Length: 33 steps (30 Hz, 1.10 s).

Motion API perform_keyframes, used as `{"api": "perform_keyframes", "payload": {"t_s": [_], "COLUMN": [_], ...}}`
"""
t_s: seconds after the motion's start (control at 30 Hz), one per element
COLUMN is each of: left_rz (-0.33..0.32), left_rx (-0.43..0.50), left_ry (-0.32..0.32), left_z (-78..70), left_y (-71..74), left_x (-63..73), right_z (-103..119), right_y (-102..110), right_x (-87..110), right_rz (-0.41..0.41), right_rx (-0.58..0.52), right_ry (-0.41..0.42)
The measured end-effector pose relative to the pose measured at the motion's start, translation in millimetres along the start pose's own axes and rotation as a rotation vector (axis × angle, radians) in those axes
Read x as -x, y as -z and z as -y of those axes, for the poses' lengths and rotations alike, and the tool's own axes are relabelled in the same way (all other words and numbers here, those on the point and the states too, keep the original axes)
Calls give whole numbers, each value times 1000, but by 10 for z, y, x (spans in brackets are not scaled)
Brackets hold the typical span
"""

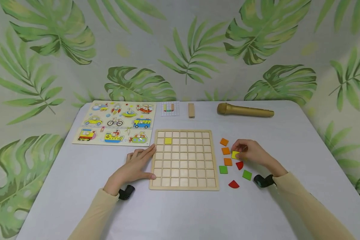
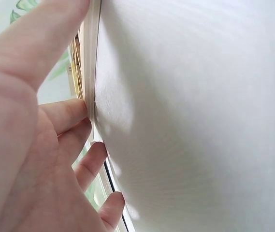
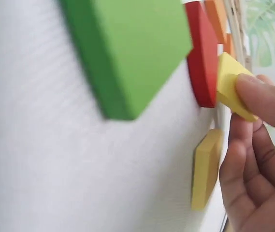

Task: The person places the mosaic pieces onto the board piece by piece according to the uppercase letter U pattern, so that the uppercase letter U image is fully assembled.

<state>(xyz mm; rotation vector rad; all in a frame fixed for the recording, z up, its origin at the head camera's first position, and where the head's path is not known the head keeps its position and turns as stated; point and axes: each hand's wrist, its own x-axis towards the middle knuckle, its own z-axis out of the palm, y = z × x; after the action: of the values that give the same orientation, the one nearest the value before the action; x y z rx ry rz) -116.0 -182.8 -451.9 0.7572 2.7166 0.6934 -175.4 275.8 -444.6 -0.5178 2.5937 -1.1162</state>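
Observation:
My right hand (image 1: 252, 151) pinches a yellow square tile (image 3: 228, 82) between thumb and fingers, over the loose tiles right of the wooden grid board (image 1: 184, 190). A second yellow tile (image 3: 206, 169) lies on the table beneath this hand, which hides it in the head view. Fingers spread, my left hand (image 1: 135, 168) touches the board's left edge with thumb and fingertips. One yellow tile (image 1: 168, 141) sits in a cell near the board's upper left. Close to the right hand lie several orange tiles (image 1: 225, 151), green squares (image 1: 247, 175) and red quarter-round pieces (image 1: 234, 184).
A vehicle picture puzzle (image 1: 114, 123) lies at the back left, its corner near the left fingertips. Behind the board are a small printed pattern card (image 1: 170, 109) and a wooden block (image 1: 191, 110). A gold microphone (image 1: 246, 110) lies at the back right.

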Motion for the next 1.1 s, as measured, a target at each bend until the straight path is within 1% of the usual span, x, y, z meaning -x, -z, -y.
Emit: {"api": "perform_keyframes", "payload": {"t_s": [0.27, 0.47, 0.77, 0.97, 1.1], "left_rz": [-5, -7, -6, -8, -6], "left_rx": [5, 13, 21, 23, 26], "left_ry": [0, -1, 2, 4, 6], "left_z": [16, 17, 6, -6, -6], "left_y": [-6, -3, -5, 5, 7], "left_x": [-5, -5, -1, 1, 5], "right_z": [83, 198, 477, 638, 759], "right_y": [27, -38, -209, -370, -478], "right_x": [-84, -214, -484, -692, -829], "right_rz": [41, 61, 131, 173, 196], "right_rx": [-175, -256, -316, -306, -307], "right_ry": [0, 43, 90, 167, 194]}}
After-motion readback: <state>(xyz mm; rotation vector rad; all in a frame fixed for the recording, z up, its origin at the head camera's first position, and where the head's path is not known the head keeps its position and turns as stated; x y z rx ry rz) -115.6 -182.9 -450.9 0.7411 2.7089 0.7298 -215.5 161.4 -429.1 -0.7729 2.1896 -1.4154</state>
